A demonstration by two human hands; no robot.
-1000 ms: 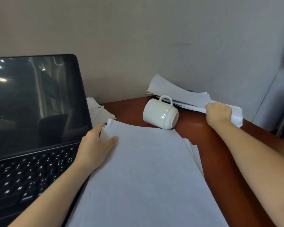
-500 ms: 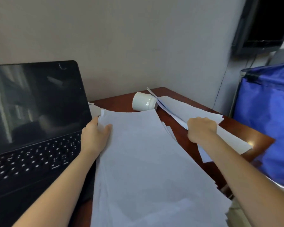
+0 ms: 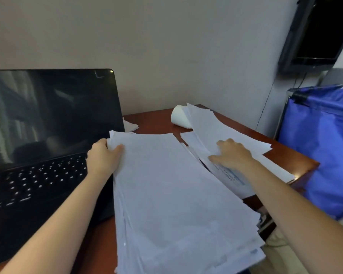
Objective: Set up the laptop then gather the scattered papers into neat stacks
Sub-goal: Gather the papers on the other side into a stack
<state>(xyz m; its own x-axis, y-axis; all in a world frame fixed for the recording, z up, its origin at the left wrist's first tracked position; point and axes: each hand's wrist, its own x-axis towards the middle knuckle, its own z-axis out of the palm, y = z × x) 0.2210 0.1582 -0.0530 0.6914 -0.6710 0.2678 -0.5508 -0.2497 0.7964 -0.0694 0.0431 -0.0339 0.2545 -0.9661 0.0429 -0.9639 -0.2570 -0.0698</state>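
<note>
Main paper stack (image 3: 166, 184) lies on the brown desk (image 3: 152, 119), touching the right edge of the open laptop (image 3: 48, 125). Left hand (image 3: 103, 159) grips the stack's far left corner, thumb on top. Right hand (image 3: 233, 155) holds a second sheaf (image 3: 210, 125), fingers curled over it; the sheaf's far end partly covers a white mug (image 3: 177, 117) on its side. A blue bag (image 3: 321, 145) stands beside the desk.
</note>
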